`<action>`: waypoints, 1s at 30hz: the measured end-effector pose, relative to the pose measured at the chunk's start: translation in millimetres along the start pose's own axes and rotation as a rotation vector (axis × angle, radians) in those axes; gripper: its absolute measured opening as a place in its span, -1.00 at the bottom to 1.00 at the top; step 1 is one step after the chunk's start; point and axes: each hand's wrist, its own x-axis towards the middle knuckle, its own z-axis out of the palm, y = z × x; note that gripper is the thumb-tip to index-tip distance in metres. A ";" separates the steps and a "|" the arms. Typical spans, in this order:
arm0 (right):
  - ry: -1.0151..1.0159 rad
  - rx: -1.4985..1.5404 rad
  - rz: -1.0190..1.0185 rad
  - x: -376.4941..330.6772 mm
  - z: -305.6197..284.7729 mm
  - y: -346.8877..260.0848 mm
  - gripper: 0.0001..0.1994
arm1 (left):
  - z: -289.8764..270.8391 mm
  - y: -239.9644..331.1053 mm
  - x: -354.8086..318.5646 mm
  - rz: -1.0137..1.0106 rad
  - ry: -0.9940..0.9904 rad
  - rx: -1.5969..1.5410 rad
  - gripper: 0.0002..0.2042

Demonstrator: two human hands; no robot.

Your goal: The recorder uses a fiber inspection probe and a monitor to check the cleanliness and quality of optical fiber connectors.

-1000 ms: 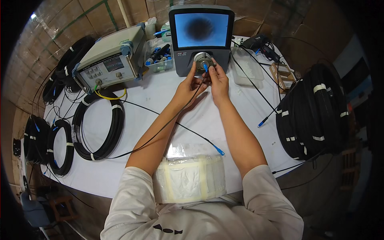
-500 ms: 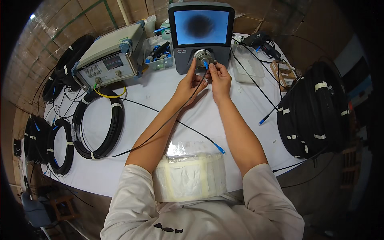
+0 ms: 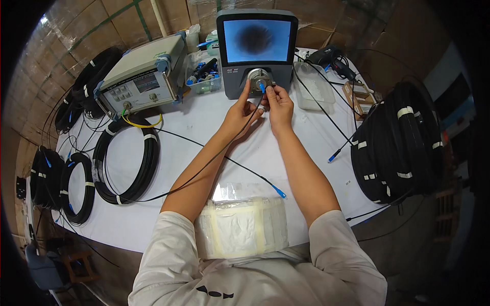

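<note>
Both my hands reach to the round metal port [image 3: 259,81] on the front of a grey inspection unit with a screen [image 3: 256,41] showing a dark blot on blue. My right hand [image 3: 278,102] pinches a blue cable connector [image 3: 262,87] at that port. My left hand [image 3: 241,108] rests against the port's left side, fingertips on its rim. A thin black cable [image 3: 204,166] runs from the connector back along my left forearm to a coil.
A beige test instrument [image 3: 143,76] with a yellow lead stands at left. Black cable coils [image 3: 127,158] lie on the white table, a big coil bundle [image 3: 403,143] at right. Another blue connector [image 3: 279,192] and a plastic-wrapped white pad [image 3: 240,227] lie near me. A clear tray [image 3: 314,92] sits beside the unit.
My hands have lifted the blue connector slightly up to the port's centre. The dark blot on the screen has shifted and changed shape.
</note>
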 end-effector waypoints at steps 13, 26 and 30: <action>-0.021 0.036 0.054 3.1 -2.5 -0.1 -0.66 | 2.1 1.0 -4.4 0.014 0.062 0.057 -0.11; -0.074 0.003 0.017 0.0 0.9 -4.5 -0.55 | -0.5 -3.8 1.5 -0.017 0.022 0.042 -0.06; -0.056 -0.003 0.019 0.0 -0.7 -5.2 -0.59 | -0.5 -1.0 1.4 -0.047 0.002 0.026 -0.05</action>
